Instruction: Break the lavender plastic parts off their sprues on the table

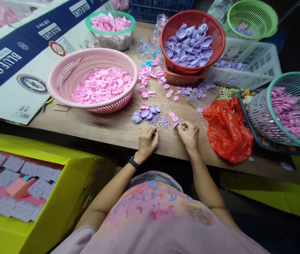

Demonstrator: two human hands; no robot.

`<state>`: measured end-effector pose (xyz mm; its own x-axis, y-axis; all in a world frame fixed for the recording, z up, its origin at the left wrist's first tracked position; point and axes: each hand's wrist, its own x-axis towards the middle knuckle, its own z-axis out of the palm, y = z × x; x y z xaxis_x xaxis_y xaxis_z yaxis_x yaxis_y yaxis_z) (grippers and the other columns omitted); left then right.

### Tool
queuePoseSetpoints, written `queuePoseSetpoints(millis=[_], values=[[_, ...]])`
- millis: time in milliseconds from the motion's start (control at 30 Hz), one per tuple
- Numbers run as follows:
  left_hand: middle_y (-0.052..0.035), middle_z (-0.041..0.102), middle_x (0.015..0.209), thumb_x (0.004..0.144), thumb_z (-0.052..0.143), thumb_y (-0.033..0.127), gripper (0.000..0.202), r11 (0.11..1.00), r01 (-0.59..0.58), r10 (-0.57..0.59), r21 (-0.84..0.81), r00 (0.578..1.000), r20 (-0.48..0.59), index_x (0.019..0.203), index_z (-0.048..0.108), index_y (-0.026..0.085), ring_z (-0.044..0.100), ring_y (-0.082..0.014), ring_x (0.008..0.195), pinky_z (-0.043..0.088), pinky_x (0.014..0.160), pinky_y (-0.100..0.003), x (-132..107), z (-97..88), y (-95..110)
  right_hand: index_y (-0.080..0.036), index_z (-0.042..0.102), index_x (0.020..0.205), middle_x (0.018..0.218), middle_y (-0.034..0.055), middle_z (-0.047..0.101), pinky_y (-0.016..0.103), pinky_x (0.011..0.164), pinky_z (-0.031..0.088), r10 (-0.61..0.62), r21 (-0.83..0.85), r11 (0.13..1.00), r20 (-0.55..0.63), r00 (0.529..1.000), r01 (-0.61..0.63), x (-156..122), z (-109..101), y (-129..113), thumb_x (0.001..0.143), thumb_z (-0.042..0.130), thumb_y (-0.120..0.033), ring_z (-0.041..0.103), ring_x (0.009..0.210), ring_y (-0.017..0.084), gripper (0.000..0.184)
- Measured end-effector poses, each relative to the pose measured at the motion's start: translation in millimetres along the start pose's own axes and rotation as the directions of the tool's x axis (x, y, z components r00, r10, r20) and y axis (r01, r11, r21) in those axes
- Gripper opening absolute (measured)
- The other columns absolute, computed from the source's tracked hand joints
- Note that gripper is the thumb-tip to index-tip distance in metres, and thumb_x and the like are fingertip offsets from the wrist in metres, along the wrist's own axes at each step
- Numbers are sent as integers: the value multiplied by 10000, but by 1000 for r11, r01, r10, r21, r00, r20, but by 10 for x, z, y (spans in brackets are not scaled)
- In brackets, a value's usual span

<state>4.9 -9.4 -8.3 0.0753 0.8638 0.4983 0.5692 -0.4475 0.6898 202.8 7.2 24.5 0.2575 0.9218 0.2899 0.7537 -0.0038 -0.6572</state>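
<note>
My right hand (189, 137) pinches a small purple plastic part (176, 125) just above the wooden table. My left hand (147, 141), with a dark band at its wrist, is curled at the table's front edge, thumb and fingers close together. Whether anything is between them is too small to make out. Beyond it lies a pile of tiny purple hook-shaped pieces (160, 120). Several purple oval shells (145, 113) sit beside these hooks, with a pink block-like piece (144, 106) behind them. Pink round pieces (175, 119) rest near my right fingertips.
A pink basket (59, 92) of pink pieces stands left on the table (118, 131). A red basket (165, 56) of purple shells is at the back. At right are an orange-red plastic bag (228, 132) and a teal basket (274, 116). A yellow box (78, 183) stands lower left.
</note>
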Motion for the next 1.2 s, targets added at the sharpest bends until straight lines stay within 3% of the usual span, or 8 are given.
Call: queuePoseSetpoints(millis=[233,400,500,700,800,900,1200], values=[[-52,717,929,922,565,155,159,995,82,-84,-63,996,-29,1024,683,185,678,-166,857,538,797,-294,46,-29,-36,-195,646,635,619,59,665,302,659,388,110,-265,961,84,990,-84,331,-152,241,818,592,-250,570,602,192,199],[-68,660,982,916,576,173,205,992,115,-113,47,992,-56,1102,661,180,620,-169,800,524,776,-307,256,-121,-173,-177,697,713,726,120,727,327,697,422,88,-376,925,66,994,-57,486,-121,350,832,605,-253,632,694,247,169],[-94,619,1052,894,597,165,305,987,71,-68,144,997,-28,1196,633,185,608,-215,920,516,866,-358,405,-145,-280,-162,707,820,764,126,729,333,715,442,54,-324,945,59,997,-32,465,-72,306,860,602,-301,642,722,254,179],[-100,591,1028,907,567,164,151,962,-35,15,270,997,76,998,686,187,573,-227,956,490,867,-359,497,-132,-401,-165,669,1040,872,112,703,356,800,469,-75,-153,986,-65,995,64,224,65,61,949,497,-292,637,824,250,232],[-89,593,1001,915,527,130,160,950,-96,70,296,993,100,897,671,198,560,-214,936,471,836,-341,491,-163,-390,-177,682,951,911,96,679,333,779,492,-212,7,977,61,975,212,126,204,-36,959,514,-286,626,811,217,201],[-94,601,991,896,518,94,174,935,-156,110,320,982,155,849,646,201,556,-228,938,452,814,-347,485,-234,-342,-183,689,943,987,94,665,322,772,517,-303,134,949,157,940,284,87,364,-97,953,529,-252,628,839,202,174],[-84,638,913,833,519,70,190,916,-170,90,362,970,226,890,628,214,580,-246,868,443,787,-372,353,-438,-281,-206,685,958,967,93,634,405,948,492,-410,157,910,213,887,383,-4,573,-105,948,538,-220,590,1002,254,148]])
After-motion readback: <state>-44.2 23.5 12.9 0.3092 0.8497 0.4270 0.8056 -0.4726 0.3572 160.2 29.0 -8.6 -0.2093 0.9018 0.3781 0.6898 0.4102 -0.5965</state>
